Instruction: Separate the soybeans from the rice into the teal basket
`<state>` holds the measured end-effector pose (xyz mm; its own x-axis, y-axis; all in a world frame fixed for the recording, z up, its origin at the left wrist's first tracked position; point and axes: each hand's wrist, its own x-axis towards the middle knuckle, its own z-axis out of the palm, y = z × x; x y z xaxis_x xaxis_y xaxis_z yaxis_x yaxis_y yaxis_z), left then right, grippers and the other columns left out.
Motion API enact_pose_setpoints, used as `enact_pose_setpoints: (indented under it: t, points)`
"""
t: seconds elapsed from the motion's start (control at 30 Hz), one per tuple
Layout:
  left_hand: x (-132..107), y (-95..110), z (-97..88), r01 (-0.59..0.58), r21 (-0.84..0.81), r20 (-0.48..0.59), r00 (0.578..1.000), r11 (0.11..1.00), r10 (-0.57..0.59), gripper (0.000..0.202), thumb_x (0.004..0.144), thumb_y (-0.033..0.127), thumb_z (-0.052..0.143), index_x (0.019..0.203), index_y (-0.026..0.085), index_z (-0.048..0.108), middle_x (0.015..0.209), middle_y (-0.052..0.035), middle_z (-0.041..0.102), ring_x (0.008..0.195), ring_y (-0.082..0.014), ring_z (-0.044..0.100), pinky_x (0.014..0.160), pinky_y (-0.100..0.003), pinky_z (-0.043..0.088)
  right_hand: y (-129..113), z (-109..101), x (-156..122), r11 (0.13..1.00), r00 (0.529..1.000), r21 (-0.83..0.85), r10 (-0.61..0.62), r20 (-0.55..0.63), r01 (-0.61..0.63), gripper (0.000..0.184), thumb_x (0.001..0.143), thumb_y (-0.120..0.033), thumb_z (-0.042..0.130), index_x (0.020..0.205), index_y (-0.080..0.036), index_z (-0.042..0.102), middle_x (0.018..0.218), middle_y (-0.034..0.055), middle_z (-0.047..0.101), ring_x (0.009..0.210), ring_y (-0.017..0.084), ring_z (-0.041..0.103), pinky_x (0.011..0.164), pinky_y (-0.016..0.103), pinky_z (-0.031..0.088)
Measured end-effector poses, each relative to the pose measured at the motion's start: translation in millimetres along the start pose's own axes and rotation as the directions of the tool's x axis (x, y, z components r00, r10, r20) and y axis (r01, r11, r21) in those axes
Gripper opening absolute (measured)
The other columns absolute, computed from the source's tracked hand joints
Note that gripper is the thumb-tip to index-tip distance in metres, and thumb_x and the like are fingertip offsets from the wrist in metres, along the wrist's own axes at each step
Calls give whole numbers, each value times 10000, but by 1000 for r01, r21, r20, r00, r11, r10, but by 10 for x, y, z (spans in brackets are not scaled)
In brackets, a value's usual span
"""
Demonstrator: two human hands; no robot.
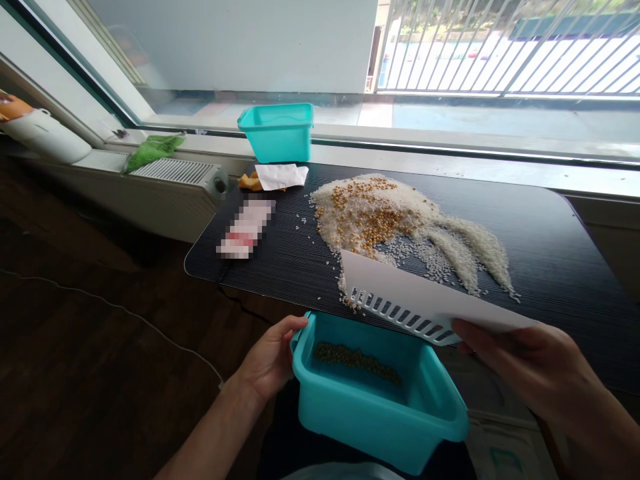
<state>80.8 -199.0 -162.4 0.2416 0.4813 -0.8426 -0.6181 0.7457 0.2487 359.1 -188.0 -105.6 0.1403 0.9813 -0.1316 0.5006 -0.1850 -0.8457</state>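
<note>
Right now my left hand (270, 357) has its grip closed on the rim of the teal tub (380, 413), held just under the table (550, 227) edge (some beans (357, 358) inside). My right hand (525, 363) grips the white slotted tray (415, 297), its edge at the rice-and-bean pile (370, 213). Sweeping seems the step in hand; pulling grains over would call for the tub flush beneath.

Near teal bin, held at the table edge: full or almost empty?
Almost empty: the bin holds only a thin strip of beans on its floor.
</note>
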Motion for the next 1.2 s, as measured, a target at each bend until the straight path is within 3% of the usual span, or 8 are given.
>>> enact_pose_setpoints:
  t: [0.2,0.37,0.47,0.67,0.9,1.1,1.2]
  points:
    - [4,4,-10,-5,6,-4,1000,1000,5,221,808,133,507,628,100,631,542,-53,668,485,-121,601,586,-238,512,1,29,35,1000,1000,26,3,-18,-2,233,558,-468,725,523,-238,712,527,15,698,600,243,668,514,290,555]
    - [-6,10,5,1,4,-1,1000,1000,-1,243,820,128,482,638,80,635,559,-65,676,501,-123,613,603,-239,513,25,19,104,995,987,-23,-93,132,97,247,628,-445,692,713,-226,766,610,14,730,604,237,677,514,286,566]
    - [-5,11,9,-22,7,22,1000,1000,22,246,818,123,482,619,94,624,542,-49,664,484,-116,601,577,-230,502,15,-50,84,991,978,-28,-121,168,127,214,622,-450,702,648,-245,756,613,16,733,638,241,685,521,274,569]
    - [15,10,-8,-16,1,-11,1000,1000,16,223,816,122,489,647,94,631,561,-55,678,499,-120,612,590,-234,511,111,-194,18,996,993,-83,-18,117,28,276,560,-521,722,561,-246,745,561,31,717,573,254,673,421,277,545]
    - [-10,6,-2,-48,-18,23,999,999,48,243,807,102,492,583,122,583,501,-12,625,445,-92,567,527,-206,479,97,-218,4,997,980,-66,-34,198,48,206,584,-466,720,583,-263,750,553,14,716,507,222,648,365,250,514]
    - [0,8,-12,-23,19,-5,1000,1000,23,226,819,124,484,644,93,624,562,-56,666,502,-119,606,593,-233,501,57,-63,27,996,991,-47,-65,116,71,228,620,-461,703,656,-243,763,604,14,732,633,248,686,515,270,565]
    - [5,7,-16,-23,27,3,1000,999,23,215,819,135,488,667,89,633,582,-62,677,526,-128,617,619,-245,508,54,-20,33,992,980,-35,-114,161,121,222,656,-430,691,739,-239,769,664,12,747,648,239,688,554,275,572]
